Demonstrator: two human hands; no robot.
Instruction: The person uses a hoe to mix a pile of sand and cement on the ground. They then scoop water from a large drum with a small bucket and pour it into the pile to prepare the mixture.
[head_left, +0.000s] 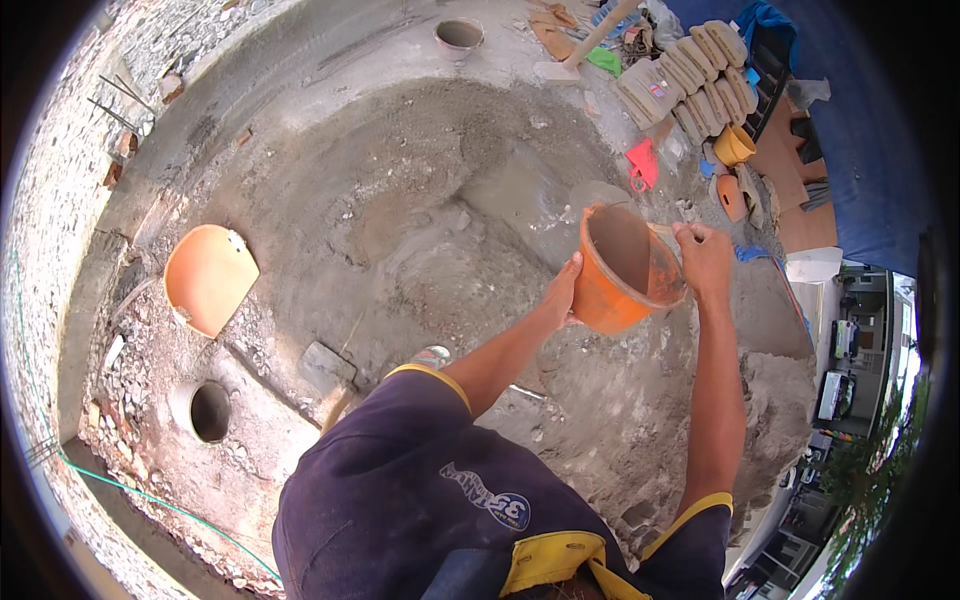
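An orange bucket (611, 296) is tilted above the ground in front of me, its inside coated grey-brown. My left hand (564, 291) grips its lower left side. On the other side, my right hand (703, 255) is closed on a pale handle at the rim. Just beyond the bucket's far edge is a blurred greyish patch, which may be liquid; I cannot tell. Below spreads a broad heap of grey wet mortar or sand mix (442, 270), with a smooth wet hollow (517, 191) in it.
Stacked cement bags (686, 82) stand at the back right, near a yellow bucket (735, 145). A hoe-like metal blade (328, 369) lies by my foot. Left are a cut orange plastic piece (210, 279) and an upright pipe (208, 412). Another bucket (459, 36) stands at the back.
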